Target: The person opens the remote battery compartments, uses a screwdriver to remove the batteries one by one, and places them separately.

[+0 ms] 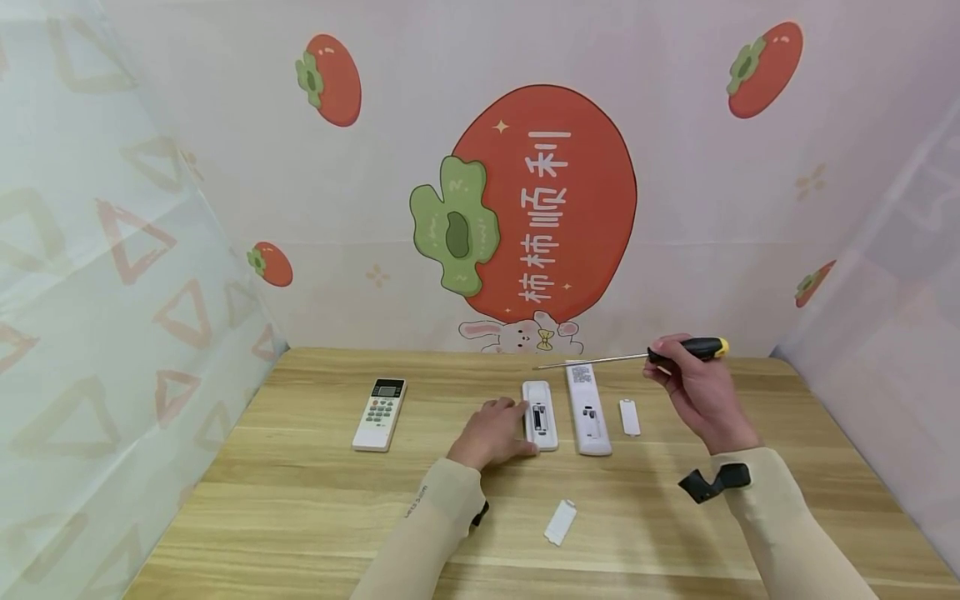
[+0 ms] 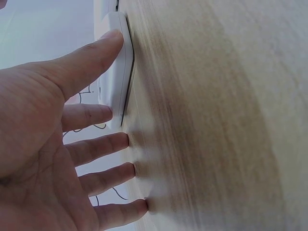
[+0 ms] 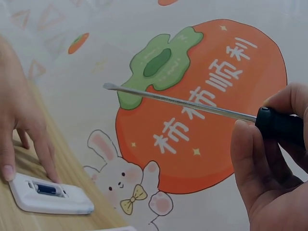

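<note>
My left hand (image 1: pixel 495 433) is beside a small white remote (image 1: pixel 550 440), thumb and index finger touching its edge. In the left wrist view, the fingers of that hand (image 2: pixel 79 130) look fairly straight against the remote's side (image 2: pixel 117 79), other fingertips on the wood. The remote lies back up, its compartment uncovered with a dark battery (image 3: pixel 47 188) inside. Held in the air, a screwdriver (image 1: pixel 615 359) with a black and yellow handle is gripped by my right hand (image 1: pixel 701 392); its metal shaft points left, above the remotes. The right wrist view shows the fingers (image 3: pixel 276 159) round the handle.
A longer white remote (image 1: pixel 581 392) lies back up, right of the small one. One white cover (image 1: pixel 629 417) is farther right, another (image 1: pixel 560 522) nearer the front. A remote with buttons (image 1: pixel 379 415) lies at left. A printed backdrop (image 1: pixel 390 192) stands behind the table (image 1: pixel 300 500).
</note>
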Available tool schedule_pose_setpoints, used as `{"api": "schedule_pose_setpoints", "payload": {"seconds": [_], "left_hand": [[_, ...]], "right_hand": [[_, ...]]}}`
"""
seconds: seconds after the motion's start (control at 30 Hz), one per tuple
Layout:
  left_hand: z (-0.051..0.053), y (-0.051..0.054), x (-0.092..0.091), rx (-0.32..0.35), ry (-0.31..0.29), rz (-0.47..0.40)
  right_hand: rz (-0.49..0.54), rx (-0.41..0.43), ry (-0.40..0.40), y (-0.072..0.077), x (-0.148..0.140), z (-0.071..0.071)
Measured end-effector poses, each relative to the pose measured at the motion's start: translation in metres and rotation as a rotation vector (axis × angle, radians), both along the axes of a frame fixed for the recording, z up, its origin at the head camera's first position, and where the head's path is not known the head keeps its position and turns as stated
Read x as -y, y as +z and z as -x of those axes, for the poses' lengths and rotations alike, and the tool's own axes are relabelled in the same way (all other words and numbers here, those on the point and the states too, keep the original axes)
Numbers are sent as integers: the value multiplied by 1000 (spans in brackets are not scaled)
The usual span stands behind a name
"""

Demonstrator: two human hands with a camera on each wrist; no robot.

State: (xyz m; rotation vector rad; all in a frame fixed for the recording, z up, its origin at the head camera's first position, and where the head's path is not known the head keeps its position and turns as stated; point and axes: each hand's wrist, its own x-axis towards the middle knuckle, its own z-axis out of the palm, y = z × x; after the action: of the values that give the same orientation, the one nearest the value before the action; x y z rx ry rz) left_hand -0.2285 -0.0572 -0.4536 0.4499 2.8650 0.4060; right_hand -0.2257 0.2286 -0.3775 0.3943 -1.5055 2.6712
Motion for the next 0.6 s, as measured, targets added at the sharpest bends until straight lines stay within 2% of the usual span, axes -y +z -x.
{"api": "schedule_pose_setpoints", "payload": {"seconds": [0.23,0.6], "left_hand": [[1,0,0,-4,5,4],[1,-2,1,-1,-1,4]], "right_hand": [[-128,-28,-73,7,8,0],[-424,-27,-187,11,20,1]]}}
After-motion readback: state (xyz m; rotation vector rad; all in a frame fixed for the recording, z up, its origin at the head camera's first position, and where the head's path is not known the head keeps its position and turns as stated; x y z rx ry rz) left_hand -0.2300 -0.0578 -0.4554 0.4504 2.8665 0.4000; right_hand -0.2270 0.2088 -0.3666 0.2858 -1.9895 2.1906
